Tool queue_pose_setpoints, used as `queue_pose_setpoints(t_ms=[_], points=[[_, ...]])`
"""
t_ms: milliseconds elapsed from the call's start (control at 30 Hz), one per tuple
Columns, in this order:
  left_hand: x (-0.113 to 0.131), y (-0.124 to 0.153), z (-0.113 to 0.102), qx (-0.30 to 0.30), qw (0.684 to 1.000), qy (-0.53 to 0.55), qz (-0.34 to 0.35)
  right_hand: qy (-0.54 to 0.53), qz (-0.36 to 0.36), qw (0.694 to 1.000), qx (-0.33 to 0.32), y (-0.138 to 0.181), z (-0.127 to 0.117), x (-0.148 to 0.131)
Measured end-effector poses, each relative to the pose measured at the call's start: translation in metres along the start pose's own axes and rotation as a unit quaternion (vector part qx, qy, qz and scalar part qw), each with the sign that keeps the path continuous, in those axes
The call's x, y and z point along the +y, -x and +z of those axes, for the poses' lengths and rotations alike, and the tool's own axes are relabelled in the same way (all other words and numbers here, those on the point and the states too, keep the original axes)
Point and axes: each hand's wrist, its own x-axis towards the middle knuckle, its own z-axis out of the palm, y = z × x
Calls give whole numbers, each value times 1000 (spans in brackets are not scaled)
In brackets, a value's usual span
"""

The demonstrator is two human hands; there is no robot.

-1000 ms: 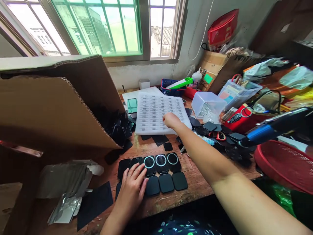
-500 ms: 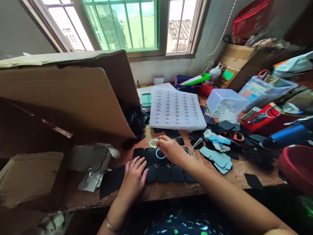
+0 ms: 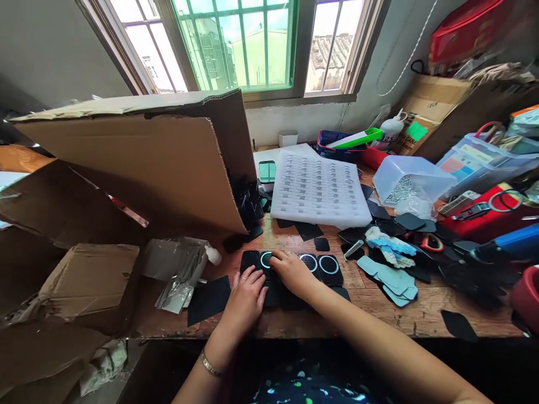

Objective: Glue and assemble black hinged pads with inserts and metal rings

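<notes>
Two rows of black rounded-rectangle pads lie near the front edge of the wooden table; several in the back row carry a white ring. My left hand lies flat, fingers spread, on the left end of these rows. My right hand rests on the pads beside it, fingers curled down onto a ringed pad; what its fingertips pinch is hidden. Behind them lies a white foam tray holding rows of rings.
A big tilted cardboard box spills black pads at the left. Loose black and grey-blue pads, a clear tub, a blue-handled tool, red case and bins crowd the right. Foil bags lie front left.
My right hand came back from the foam tray to the pad rows and settled on a ringed pad. Another pad now shows a ring. The view shifted left; my left hand stayed.
</notes>
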Motion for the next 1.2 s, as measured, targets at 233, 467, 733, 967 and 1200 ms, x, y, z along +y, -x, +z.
queue_pose_setpoints(t_ms=[233, 467, 733, 967, 1200], points=[[-2, -12, -4, -13, 1000, 9, -4, -7, 4, 1000, 2, 4, 3, -1], [-15, -14, 4, 0, 999, -3, 35, -102, 28, 991, 85, -11, -28, 29], [-34, 2, 1, 174, 979, -39, 100, -15, 271, 951, 148, -87, -103, 115], [-48, 9, 1, 205, 972, -66, 90, 31, 328, 937, 113, -101, -99, 126], [-46, 1, -6, 121, 992, -47, -3, 46, 336, 934, 111, -104, -103, 126]])
